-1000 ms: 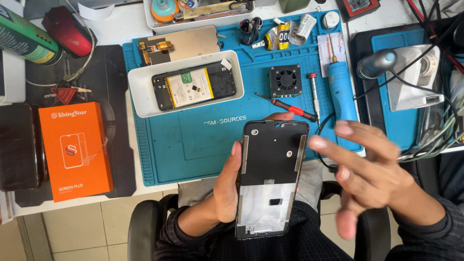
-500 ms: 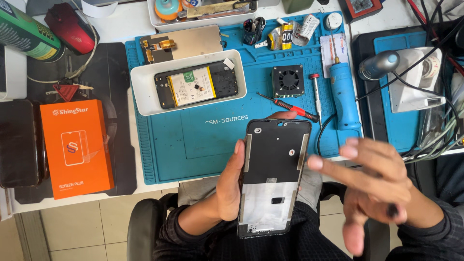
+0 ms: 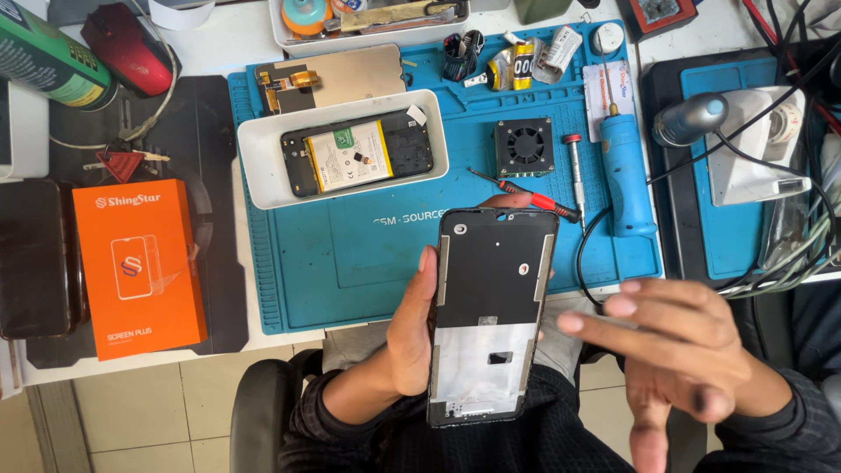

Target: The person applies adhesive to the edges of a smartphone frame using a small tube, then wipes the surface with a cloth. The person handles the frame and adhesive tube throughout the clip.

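An orange box (image 3: 140, 263) lies at the left edge of the bench, a white tray (image 3: 263, 175) with an opened phone (image 3: 357, 155) further in on the blue mat (image 3: 350, 263). The left hand (image 3: 412, 328) grips a phone frame (image 3: 491, 315) upright above the lap — thumb along its left edge, fingertips curled round the far side. The right hand (image 3: 683, 350) hovers just beside the frame, fingers spread and loose, blurred, holding nothing. Behind, a screwdriver (image 3: 526, 194) and a blue tool (image 3: 626, 171) rest on the mat.
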